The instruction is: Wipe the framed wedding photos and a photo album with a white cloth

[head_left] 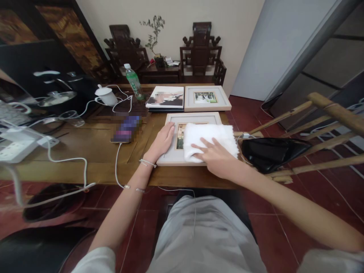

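A pale wooden picture frame [168,156] with a wide white mat lies flat near the table's front edge. My left hand [162,143] holds its left side, fingers along the edge. Under my right hand [214,154] is a folded white cloth [220,133], pressed onto the right part of the frame. The fingers of that hand are spread over the cloth, and one corner is folded under them. The cloth hides much of the small photo [180,136] in the middle of the frame and hangs past its right edge.
Behind lie another picture frame [224,99] and a photo panel [167,91]. To the left on the table [85,142] are a charging phone [127,129], a green-labelled bottle [134,81], a lidded cup [106,95], cables and a power strip [14,149]. A bamboo chair [335,113] stands right.
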Demonstrator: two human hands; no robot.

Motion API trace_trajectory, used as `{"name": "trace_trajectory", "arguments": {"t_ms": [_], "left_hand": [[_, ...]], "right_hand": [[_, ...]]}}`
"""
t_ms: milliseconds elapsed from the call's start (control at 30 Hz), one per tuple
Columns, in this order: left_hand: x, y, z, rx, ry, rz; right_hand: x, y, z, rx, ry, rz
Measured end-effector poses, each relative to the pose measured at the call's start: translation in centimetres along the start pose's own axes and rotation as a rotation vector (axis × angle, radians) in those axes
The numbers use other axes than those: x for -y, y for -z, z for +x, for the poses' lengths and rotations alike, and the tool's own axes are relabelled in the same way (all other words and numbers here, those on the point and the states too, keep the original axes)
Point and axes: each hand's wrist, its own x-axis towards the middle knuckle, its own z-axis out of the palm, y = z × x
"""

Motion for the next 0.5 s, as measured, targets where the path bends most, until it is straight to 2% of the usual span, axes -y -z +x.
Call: {"name": "trace_trajectory", "arguments": {"t_ms": [100,200,300,500], "left_hand": [[0.3,-0.2,0.0,0.019,-0.032,0.024],[0.5,-0.2,0.1,0.032,-0.047,0.043],[0.6,-0.2,0.1,0.022,-0.046,0.031],[0.9,0.2,0.1,0.012,0.013,0.005]], "right_hand": [[-0.8,0.3,-1.3,0.019,-0.038,-0.027],[0.0,0.6,-1.1,0.015,-0.059,-0.028],[1.9,0.7,0.6,-0.012,-0.048,0.006],[4.6,-0.3,4.6,-0.164,0.079,0.032]]}}
